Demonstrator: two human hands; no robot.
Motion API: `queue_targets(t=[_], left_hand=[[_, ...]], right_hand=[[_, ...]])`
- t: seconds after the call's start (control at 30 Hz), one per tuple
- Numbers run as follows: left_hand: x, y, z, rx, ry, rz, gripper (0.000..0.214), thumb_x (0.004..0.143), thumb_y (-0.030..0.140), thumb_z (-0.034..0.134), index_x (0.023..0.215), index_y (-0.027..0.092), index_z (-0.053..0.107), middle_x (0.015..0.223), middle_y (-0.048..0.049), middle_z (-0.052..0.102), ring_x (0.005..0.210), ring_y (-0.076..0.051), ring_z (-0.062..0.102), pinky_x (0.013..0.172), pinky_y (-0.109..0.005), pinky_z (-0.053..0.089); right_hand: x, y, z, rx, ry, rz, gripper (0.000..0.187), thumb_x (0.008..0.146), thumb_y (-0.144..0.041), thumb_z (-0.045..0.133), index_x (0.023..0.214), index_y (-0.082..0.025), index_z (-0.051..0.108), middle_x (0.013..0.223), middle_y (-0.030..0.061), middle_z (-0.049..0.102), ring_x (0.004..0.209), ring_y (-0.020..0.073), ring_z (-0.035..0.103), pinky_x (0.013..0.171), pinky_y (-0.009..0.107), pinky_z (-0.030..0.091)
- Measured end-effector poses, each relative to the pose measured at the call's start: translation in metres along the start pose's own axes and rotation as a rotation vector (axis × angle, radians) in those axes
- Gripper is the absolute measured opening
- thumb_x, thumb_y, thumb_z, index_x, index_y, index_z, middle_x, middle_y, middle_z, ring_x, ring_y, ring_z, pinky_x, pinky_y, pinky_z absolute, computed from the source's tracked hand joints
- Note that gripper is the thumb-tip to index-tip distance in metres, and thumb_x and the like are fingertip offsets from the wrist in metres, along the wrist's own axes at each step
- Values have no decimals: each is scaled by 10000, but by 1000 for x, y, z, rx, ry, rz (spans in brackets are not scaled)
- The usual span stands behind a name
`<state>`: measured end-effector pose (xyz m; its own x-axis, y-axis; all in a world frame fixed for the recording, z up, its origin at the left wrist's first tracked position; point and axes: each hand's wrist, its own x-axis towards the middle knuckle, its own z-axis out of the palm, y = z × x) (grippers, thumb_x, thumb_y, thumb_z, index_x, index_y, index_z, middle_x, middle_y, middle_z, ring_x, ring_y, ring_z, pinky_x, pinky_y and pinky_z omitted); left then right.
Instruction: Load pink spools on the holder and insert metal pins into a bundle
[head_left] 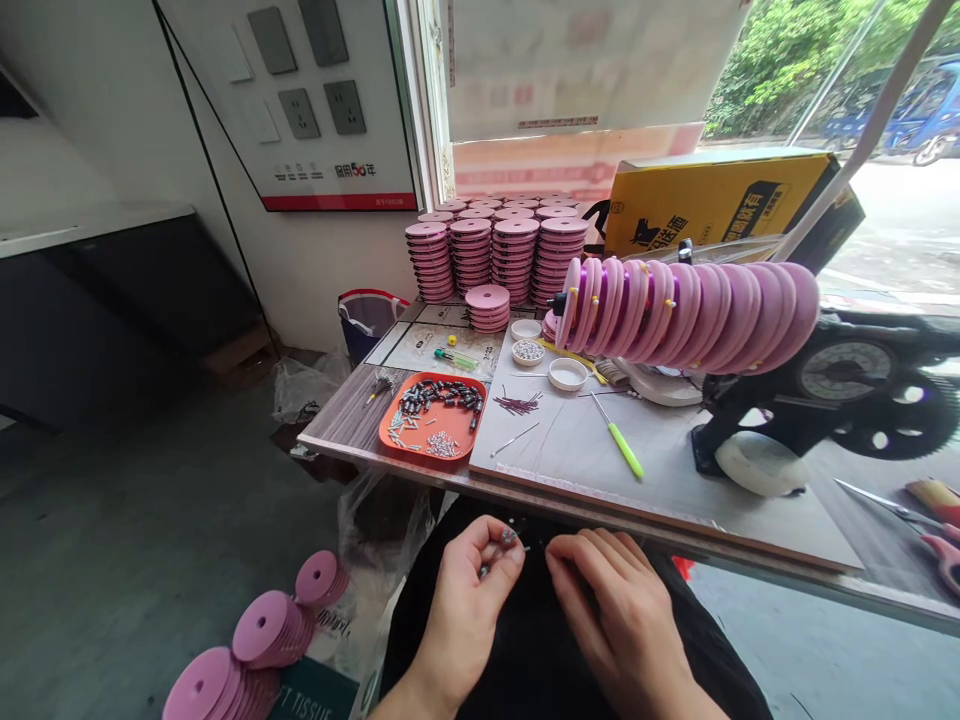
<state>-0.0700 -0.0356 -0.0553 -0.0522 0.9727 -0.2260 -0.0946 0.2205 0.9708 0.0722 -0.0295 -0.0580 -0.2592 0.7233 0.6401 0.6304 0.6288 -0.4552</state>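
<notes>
My left hand (pixel 471 590) is over my lap below the table edge, its fingers curled round a small metal part (pixel 507 539) pinched at the fingertips. Close beside it, my right hand (pixel 607 600) has its fingers bent and drawn together toward that part; what it holds, if anything, is too small to see. Both hands rest above my black clothing (pixel 540 650). On the table just ahead lie an orange tray (pixel 433 415) of small black and silver parts and a green-handled tool (pixel 622 447).
Stacks of pink discs (pixel 495 250) stand at the table's back. A long row of pink discs (pixel 682 310) sits on a black machine (pixel 840 400). More pink discs (pixel 262 640) lie on the floor left. White dishes (pixel 567 373), scissors (pixel 915 520) and a yellow box (pixel 720 200) are nearby.
</notes>
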Motion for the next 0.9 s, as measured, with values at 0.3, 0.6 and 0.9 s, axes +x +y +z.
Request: queue_targets(t=[0.3,0.6,0.9], left_hand=[[-3,1,0,61,19,53,159,668,299,722,636,152,673,586,2,570,563,-111,441,544,-213,361],[7,23,-7,-743,-10,-121,322,691,297,725,542,153,478,562,46,445,570,-88,457,708,-280,478],[11,5,-10,-342,-78,-168,290,762,397,628,723,180,440,474,122,257,417,-36,148,372,-128,147]], right_hand=[[-2,-1,1,9,11,-39,103,882,-164,436,843,-169,532,639,7,575,532,115,514,523,231,379],[-3,-4,4,-74,-44,-230,281,844,-65,399,596,-193,429,498,-28,443,451,100,369,493,253,276],[-3,-3,-1,70,7,-100,114,863,-87,452,816,-154,533,585,-7,512,508,101,453,510,224,341]])
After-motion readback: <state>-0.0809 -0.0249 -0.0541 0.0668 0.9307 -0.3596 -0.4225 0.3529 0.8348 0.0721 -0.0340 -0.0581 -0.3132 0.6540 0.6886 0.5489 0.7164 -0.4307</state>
